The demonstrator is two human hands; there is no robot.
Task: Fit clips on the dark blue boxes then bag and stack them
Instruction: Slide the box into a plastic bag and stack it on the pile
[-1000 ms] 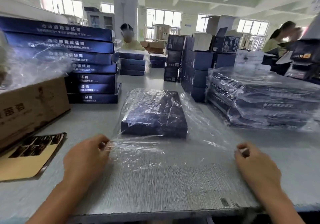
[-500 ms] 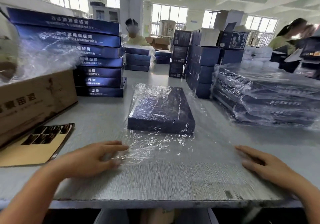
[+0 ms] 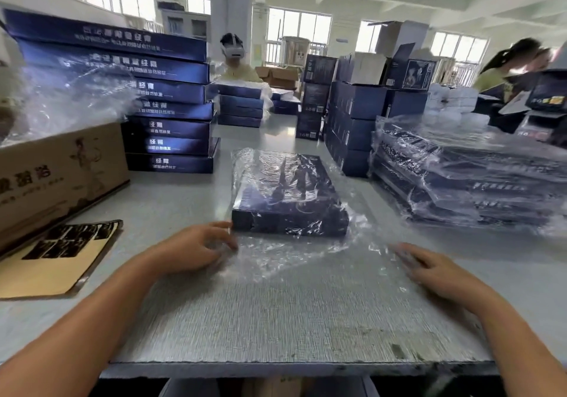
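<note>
My left hand [image 3: 196,251] and right hand [image 3: 429,268] lie loose-fingered, gripping nothing, on the bag [image 3: 294,255] mouth nearer me than the bagged box [image 3: 288,194]; bare desk [image 3: 276,329] nearer me.

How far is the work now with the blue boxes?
Done: a stack of bagged boxes lies at right. In hand: one dark blue box is inside its clear bag; the left hand and right hand rest at the bag's open end. Left: stacking it, then the unbagged stack.
</note>
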